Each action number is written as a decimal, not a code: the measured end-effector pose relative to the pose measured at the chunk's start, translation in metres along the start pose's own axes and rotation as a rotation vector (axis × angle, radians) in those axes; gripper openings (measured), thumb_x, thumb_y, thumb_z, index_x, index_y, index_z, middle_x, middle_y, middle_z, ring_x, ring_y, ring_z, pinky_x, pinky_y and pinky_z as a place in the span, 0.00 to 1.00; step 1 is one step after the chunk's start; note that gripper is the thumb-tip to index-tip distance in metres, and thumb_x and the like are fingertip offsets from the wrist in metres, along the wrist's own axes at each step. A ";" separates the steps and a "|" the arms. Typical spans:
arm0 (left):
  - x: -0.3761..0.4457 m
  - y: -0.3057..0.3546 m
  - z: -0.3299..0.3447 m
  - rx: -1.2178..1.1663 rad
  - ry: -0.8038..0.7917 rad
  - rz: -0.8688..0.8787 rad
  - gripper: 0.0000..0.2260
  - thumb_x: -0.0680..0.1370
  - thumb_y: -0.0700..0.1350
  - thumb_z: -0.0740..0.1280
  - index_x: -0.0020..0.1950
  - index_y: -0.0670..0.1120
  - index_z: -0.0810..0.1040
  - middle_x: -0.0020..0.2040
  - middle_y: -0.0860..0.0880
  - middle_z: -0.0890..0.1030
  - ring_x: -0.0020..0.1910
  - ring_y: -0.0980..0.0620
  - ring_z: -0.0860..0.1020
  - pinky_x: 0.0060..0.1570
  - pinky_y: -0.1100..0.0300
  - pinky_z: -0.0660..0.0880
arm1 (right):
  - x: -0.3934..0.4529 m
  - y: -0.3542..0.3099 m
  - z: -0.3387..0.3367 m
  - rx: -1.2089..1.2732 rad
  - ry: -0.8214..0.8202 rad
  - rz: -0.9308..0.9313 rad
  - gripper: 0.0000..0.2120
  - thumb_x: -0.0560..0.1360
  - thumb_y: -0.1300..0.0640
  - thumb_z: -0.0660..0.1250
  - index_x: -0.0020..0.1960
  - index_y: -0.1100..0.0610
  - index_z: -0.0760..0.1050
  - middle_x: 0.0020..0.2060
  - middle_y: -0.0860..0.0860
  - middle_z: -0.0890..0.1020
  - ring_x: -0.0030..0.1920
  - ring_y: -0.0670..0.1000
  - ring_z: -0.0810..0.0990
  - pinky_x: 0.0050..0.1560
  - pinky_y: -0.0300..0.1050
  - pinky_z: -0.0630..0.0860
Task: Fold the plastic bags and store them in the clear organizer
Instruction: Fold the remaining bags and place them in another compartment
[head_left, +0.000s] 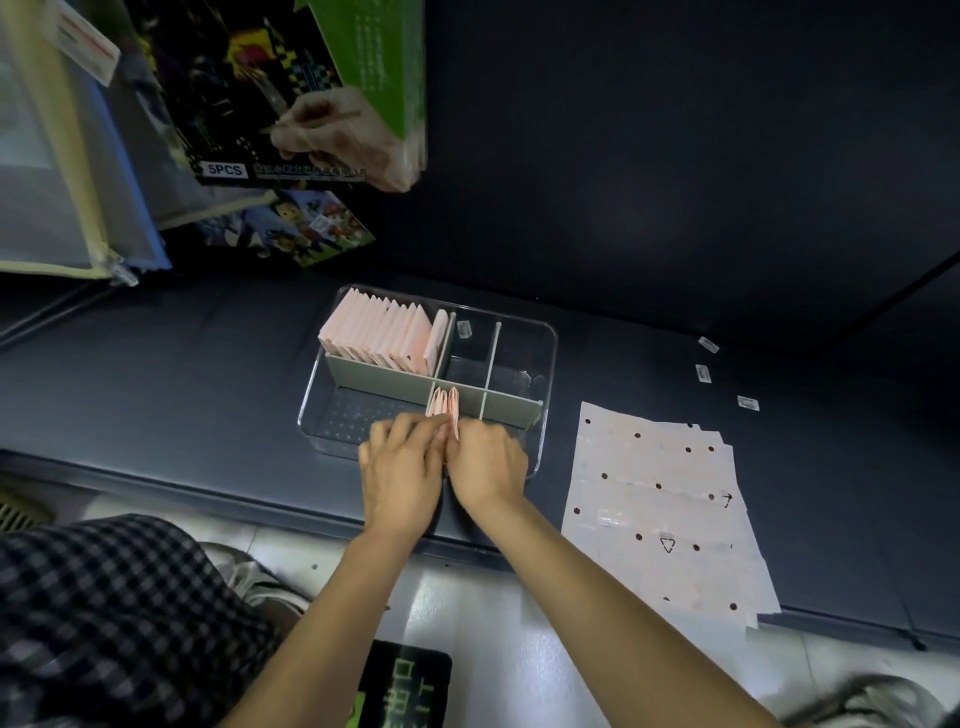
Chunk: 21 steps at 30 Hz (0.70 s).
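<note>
Tucking folded pink bags into the near row of the clear organizer

Both hands are meeting over the clear organizer (540, 364): the left hand (400, 478) and right hand (488, 467) are pinching a small bunch of folded pink bags (444, 408) against the grey divider (467, 397). The far-left compartment is already holding a full row of folded bags (382, 332). Keeping the folds squeezed flat and upright while seating them should stop them springing open; unfolded bags (660, 499) are lying flat to the right.
</note>
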<state>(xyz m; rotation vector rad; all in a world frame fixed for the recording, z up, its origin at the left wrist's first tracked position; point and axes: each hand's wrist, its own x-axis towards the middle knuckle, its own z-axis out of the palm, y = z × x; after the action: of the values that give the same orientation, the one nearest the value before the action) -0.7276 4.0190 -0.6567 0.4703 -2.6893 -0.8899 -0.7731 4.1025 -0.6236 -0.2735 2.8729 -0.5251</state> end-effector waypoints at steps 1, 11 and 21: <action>0.000 0.000 0.000 -0.018 0.003 0.012 0.11 0.80 0.46 0.61 0.59 0.52 0.80 0.53 0.52 0.78 0.53 0.48 0.69 0.50 0.56 0.61 | -0.002 0.001 0.001 0.018 -0.002 -0.009 0.13 0.80 0.55 0.55 0.52 0.58 0.78 0.49 0.59 0.82 0.51 0.61 0.80 0.42 0.46 0.71; -0.003 0.004 0.000 0.110 0.005 0.116 0.09 0.78 0.45 0.65 0.57 0.51 0.81 0.58 0.49 0.77 0.55 0.43 0.71 0.53 0.48 0.64 | -0.011 0.023 -0.005 0.212 -0.004 -0.118 0.11 0.77 0.58 0.61 0.51 0.52 0.81 0.45 0.54 0.83 0.48 0.56 0.79 0.46 0.46 0.75; -0.009 0.037 0.006 0.096 0.076 0.272 0.08 0.77 0.44 0.66 0.53 0.46 0.82 0.56 0.46 0.79 0.54 0.43 0.71 0.51 0.47 0.68 | -0.061 0.177 -0.037 0.350 0.072 -0.086 0.11 0.74 0.57 0.70 0.56 0.53 0.80 0.50 0.47 0.80 0.47 0.46 0.77 0.51 0.37 0.72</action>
<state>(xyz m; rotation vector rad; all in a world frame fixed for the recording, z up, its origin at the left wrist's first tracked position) -0.7297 4.0537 -0.6395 0.1481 -2.6510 -0.6557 -0.7482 4.2902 -0.6444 -0.3253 2.7779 -1.0572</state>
